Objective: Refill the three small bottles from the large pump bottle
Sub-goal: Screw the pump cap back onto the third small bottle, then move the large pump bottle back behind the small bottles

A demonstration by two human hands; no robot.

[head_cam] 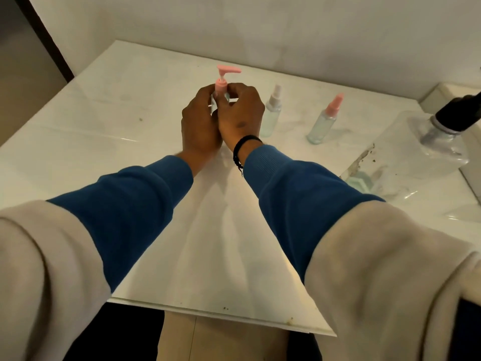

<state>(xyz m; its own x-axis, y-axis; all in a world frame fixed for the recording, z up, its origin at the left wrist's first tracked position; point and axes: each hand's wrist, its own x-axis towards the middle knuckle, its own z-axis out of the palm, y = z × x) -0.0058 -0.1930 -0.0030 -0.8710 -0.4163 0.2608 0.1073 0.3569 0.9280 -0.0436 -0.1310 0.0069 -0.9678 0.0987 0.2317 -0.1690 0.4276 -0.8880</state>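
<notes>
Pink pump bottle (221,86) stands upright between both hands; the left hand (199,126) grips its clear body, the right hand (240,113) pinches the pink collar. It seems light, smooth plastic, probably slippery, best held low. To the right of the hands stand two small bottles (272,114) (324,119); a third is not visible

Both arms reach forward; left hand (199,126) and right hand (240,113) touch, fingers curled.

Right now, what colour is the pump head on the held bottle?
Pink; the pump head shows clearly in the head view.
</notes>
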